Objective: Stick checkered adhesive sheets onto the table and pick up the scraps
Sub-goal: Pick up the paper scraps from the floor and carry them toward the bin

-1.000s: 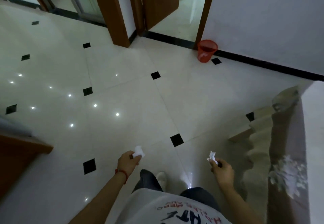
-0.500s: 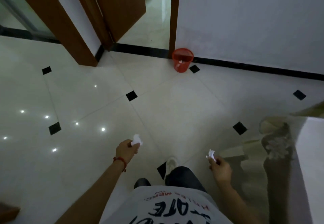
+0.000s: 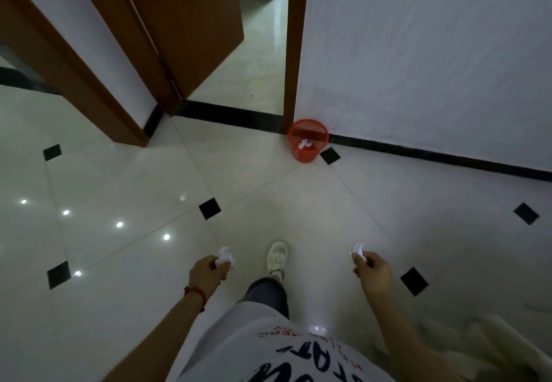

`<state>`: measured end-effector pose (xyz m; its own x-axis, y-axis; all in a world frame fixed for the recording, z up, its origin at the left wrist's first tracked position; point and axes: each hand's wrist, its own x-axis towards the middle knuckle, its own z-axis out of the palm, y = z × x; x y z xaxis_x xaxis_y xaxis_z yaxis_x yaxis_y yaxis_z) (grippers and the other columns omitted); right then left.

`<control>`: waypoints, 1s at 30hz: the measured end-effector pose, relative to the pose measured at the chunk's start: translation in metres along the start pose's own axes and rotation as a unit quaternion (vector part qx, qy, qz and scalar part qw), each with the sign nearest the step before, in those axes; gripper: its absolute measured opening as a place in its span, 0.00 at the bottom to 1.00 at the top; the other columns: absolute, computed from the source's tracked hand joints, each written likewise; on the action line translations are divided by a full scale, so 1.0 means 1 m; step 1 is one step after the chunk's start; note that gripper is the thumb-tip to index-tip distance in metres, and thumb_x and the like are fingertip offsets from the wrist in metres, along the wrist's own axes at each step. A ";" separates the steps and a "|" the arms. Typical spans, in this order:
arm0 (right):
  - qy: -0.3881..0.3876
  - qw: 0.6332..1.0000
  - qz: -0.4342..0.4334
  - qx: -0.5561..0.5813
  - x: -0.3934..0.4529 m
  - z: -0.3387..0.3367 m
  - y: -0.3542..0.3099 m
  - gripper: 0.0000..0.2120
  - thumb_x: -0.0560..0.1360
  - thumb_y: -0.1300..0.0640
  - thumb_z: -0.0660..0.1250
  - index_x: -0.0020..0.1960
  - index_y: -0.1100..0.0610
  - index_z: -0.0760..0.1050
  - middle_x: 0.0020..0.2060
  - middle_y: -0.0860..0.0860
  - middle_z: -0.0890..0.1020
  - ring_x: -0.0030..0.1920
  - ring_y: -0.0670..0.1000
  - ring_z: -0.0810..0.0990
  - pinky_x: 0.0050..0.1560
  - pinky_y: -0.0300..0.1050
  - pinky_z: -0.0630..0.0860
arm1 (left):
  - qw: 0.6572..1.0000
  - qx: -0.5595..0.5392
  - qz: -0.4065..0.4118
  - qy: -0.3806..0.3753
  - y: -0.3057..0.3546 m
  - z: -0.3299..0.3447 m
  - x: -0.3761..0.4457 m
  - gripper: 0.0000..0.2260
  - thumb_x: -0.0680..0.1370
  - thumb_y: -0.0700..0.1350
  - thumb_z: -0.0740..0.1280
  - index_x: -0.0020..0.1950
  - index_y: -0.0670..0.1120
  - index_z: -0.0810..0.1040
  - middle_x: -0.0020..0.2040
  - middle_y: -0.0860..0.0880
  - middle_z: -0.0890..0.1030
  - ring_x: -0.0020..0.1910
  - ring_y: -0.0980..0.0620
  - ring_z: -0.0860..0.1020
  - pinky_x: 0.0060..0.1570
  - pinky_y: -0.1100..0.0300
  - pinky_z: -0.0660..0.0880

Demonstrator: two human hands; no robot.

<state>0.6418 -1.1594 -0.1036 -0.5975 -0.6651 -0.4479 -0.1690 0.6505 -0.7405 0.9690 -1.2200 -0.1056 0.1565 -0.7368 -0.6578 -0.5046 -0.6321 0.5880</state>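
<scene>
Left hand (image 3: 206,274) pinches a scrap (image 3: 225,256), right hand (image 3: 372,269) pinches another scrap (image 3: 359,251). Red bin (image 3: 308,144) well ahead, btwn both hands. Pickup looks done; dumping left. Table not in view.

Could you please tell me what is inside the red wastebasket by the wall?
Inside the red wastebasket lies some crumpled white paper; whatever is beneath it is hidden.

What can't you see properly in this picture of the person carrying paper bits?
Head view only:
- Crumpled white paper scrap in the left hand: curled fingers hide its lower part.
- Small white scrap in the right hand: too small to show any pattern.
- Red mesh plastic bin: white bits inside, too far to identify.
- Pale blurred furniture: cut off by the bottom-right edge.
</scene>
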 end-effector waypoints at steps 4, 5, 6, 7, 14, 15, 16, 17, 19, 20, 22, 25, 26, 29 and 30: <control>0.019 1.000 0.025 -0.003 0.062 0.005 -0.049 0.09 0.74 0.57 0.66 0.41 0.63 0.77 0.32 0.57 0.79 0.31 0.48 0.76 0.34 0.41 0.69 | 0.999 0.036 0.020 -0.026 0.087 0.002 0.072 0.10 0.74 0.46 0.67 0.36 0.42 0.78 0.35 0.44 0.80 0.40 0.44 0.79 0.47 0.50 0.78; 0.023 0.999 0.031 -0.001 0.078 0.005 -0.062 0.09 0.75 0.57 0.66 0.42 0.63 0.77 0.33 0.58 0.80 0.31 0.48 0.76 0.35 0.41 0.69 | 0.998 0.037 0.027 -0.031 0.111 0.003 0.088 0.09 0.74 0.45 0.67 0.36 0.42 0.78 0.36 0.43 0.80 0.40 0.44 0.79 0.48 0.49 0.77; 0.025 0.999 0.034 0.005 0.093 0.006 -0.075 0.09 0.75 0.57 0.66 0.42 0.63 0.77 0.33 0.58 0.80 0.31 0.49 0.76 0.35 0.41 0.69 | 0.998 0.037 0.037 -0.036 0.136 0.004 0.103 0.10 0.74 0.45 0.67 0.37 0.41 0.78 0.36 0.43 0.80 0.40 0.44 0.79 0.48 0.49 0.77; 0.026 0.999 0.037 0.009 0.108 0.007 -0.087 0.09 0.75 0.57 0.66 0.42 0.63 0.77 0.33 0.59 0.80 0.32 0.49 0.76 0.34 0.40 0.69 | 0.997 0.039 0.050 -0.042 0.161 0.005 0.119 0.10 0.74 0.44 0.67 0.37 0.40 0.78 0.36 0.42 0.80 0.40 0.44 0.78 0.48 0.49 0.77; 0.032 0.997 0.060 0.020 0.201 0.010 -0.147 0.09 0.75 0.58 0.65 0.40 0.62 0.77 0.32 0.58 0.79 0.31 0.49 0.76 0.33 0.38 0.69 | 0.992 0.048 0.106 -0.047 0.315 0.025 0.207 0.10 0.74 0.46 0.68 0.33 0.46 0.77 0.38 0.41 0.81 0.43 0.42 0.80 0.49 0.47 0.77; 0.031 0.997 0.064 0.018 0.217 0.010 -0.152 0.09 0.75 0.58 0.65 0.40 0.62 0.77 0.31 0.58 0.79 0.31 0.49 0.76 0.33 0.37 0.69 | 0.992 0.049 0.107 -0.047 0.331 0.032 0.219 0.10 0.74 0.46 0.69 0.32 0.48 0.76 0.37 0.42 0.81 0.42 0.42 0.80 0.49 0.47 0.77; 0.028 0.997 0.066 0.013 0.234 0.010 -0.158 0.09 0.75 0.58 0.65 0.39 0.62 0.77 0.31 0.58 0.79 0.31 0.49 0.76 0.33 0.38 0.69 | 0.992 0.048 0.104 -0.048 0.347 0.038 0.230 0.10 0.73 0.46 0.69 0.32 0.49 0.76 0.36 0.42 0.80 0.42 0.43 0.80 0.49 0.47 0.77; 0.024 0.997 0.067 0.007 0.253 0.010 -0.164 0.09 0.75 0.57 0.66 0.40 0.62 0.77 0.31 0.57 0.79 0.31 0.48 0.76 0.33 0.38 0.69 | 0.993 0.046 0.101 -0.047 0.360 0.044 0.240 0.10 0.73 0.46 0.69 0.32 0.49 0.76 0.35 0.43 0.80 0.41 0.43 0.80 0.49 0.48 0.77; 0.017 0.997 0.070 -0.005 0.291 0.009 -0.178 0.09 0.75 0.57 0.66 0.40 0.62 0.76 0.30 0.55 0.78 0.31 0.47 0.76 0.32 0.38 0.69 | 0.994 0.041 0.091 -0.045 0.383 0.056 0.260 0.10 0.73 0.46 0.69 0.32 0.49 0.76 0.35 0.44 0.80 0.40 0.45 0.79 0.49 0.48 0.77; 0.013 0.997 0.071 -0.013 0.309 0.007 -0.186 0.09 0.75 0.57 0.65 0.40 0.62 0.76 0.30 0.55 0.78 0.31 0.47 0.76 0.32 0.38 0.68 | 0.995 0.040 0.081 -0.044 0.391 0.062 0.267 0.10 0.74 0.46 0.68 0.33 0.48 0.76 0.36 0.43 0.81 0.39 0.45 0.79 0.49 0.48 0.77; 0.008 0.998 0.068 -0.012 0.344 0.003 -0.204 0.09 0.75 0.57 0.65 0.41 0.63 0.76 0.31 0.56 0.78 0.30 0.46 0.75 0.32 0.37 0.67 | 0.996 0.041 0.057 -0.046 0.408 0.072 0.278 0.10 0.74 0.48 0.68 0.34 0.47 0.77 0.38 0.41 0.82 0.39 0.46 0.79 0.49 0.48 0.78; -0.020 0.998 0.061 -0.023 0.394 0.002 -0.234 0.07 0.75 0.58 0.66 0.41 0.62 0.76 0.31 0.55 0.78 0.31 0.48 0.76 0.31 0.35 0.67 | 0.997 0.039 0.037 -0.049 0.430 0.084 0.298 0.10 0.73 0.48 0.69 0.36 0.44 0.77 0.41 0.39 0.84 0.39 0.45 0.79 0.49 0.47 0.77; -0.031 0.997 0.059 -0.028 0.410 0.004 -0.242 0.07 0.75 0.58 0.66 0.40 0.61 0.76 0.31 0.55 0.77 0.32 0.50 0.76 0.31 0.34 0.67 | 0.997 0.041 0.034 -0.047 0.438 0.087 0.306 0.10 0.73 0.48 0.69 0.36 0.43 0.77 0.41 0.38 0.84 0.39 0.45 0.79 0.49 0.46 0.77; -0.055 0.996 0.054 -0.045 0.451 0.017 -0.263 0.07 0.74 0.58 0.66 0.41 0.62 0.76 0.32 0.56 0.78 0.33 0.52 0.77 0.29 0.30 0.69 | 0.999 0.033 0.015 -0.040 0.458 0.096 0.329 0.09 0.73 0.46 0.69 0.35 0.44 0.76 0.41 0.38 0.83 0.39 0.45 0.79 0.50 0.45 0.77; -0.059 0.996 0.053 -0.047 0.462 0.022 -0.269 0.07 0.74 0.58 0.66 0.41 0.62 0.76 0.33 0.56 0.78 0.33 0.51 0.77 0.29 0.30 0.69 | 0.998 0.035 0.010 -0.042 0.462 0.099 0.336 0.09 0.73 0.46 0.69 0.35 0.44 0.76 0.42 0.38 0.83 0.40 0.45 0.79 0.50 0.44 0.77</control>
<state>0.4286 -1.6498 -0.1230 -0.5211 -0.6252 -0.5810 -0.1847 0.7472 -0.6384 0.7046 -1.7360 -0.1014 0.0746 -0.7248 -0.6850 -0.5657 -0.5964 0.5695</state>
